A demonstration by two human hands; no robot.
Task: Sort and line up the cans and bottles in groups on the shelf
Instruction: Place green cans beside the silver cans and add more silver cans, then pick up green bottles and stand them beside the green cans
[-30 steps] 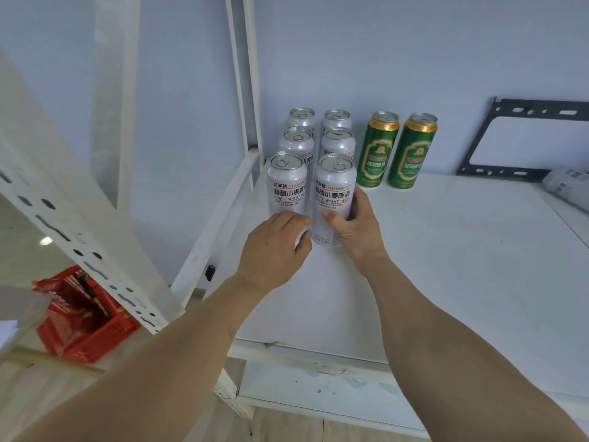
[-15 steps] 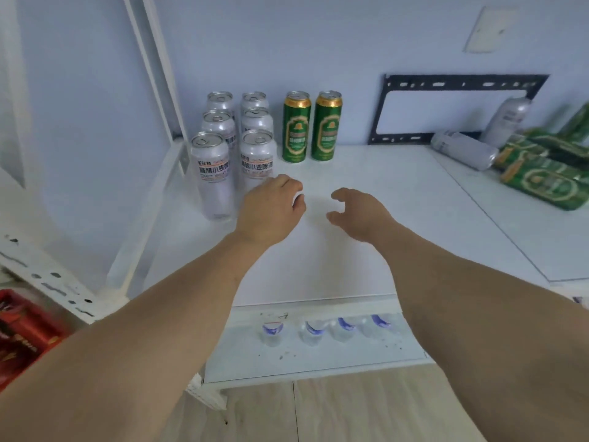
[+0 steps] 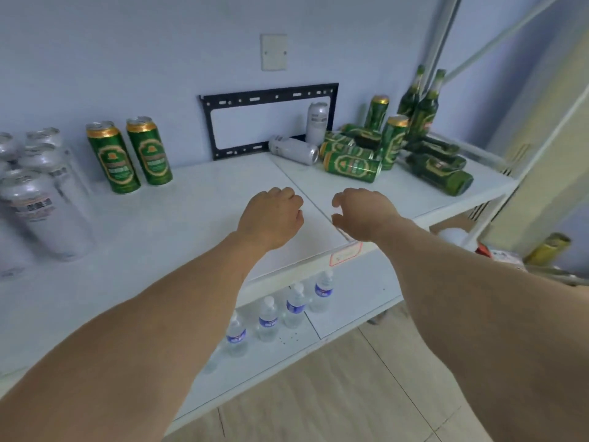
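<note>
Both hands hover empty over the middle of the white shelf (image 3: 178, 224). My left hand (image 3: 271, 216) and my right hand (image 3: 361, 213) have loosely curled fingers and hold nothing. Several silver cans (image 3: 41, 205) stand lined up at the far left, with two green cans (image 3: 130, 153) upright beside them. At the back right lies a jumble: a silver can on its side (image 3: 293, 149), a silver can leaning on the wall (image 3: 317, 122), several green cans (image 3: 352, 165) lying and standing, and green bottles (image 3: 420, 106), some upright, some lying.
A black metal bracket (image 3: 267, 97) leans against the wall behind the shelf. Several small water bottles (image 3: 280, 311) stand in a row on the lower shelf. White shelf posts (image 3: 446, 43) rise at the right. Wooden floor lies below.
My right hand has let go of the front silver can. Both hands have drawn back and travelled right along the shelf. The view has swung right, bringing the jumbled pile into sight.
</note>
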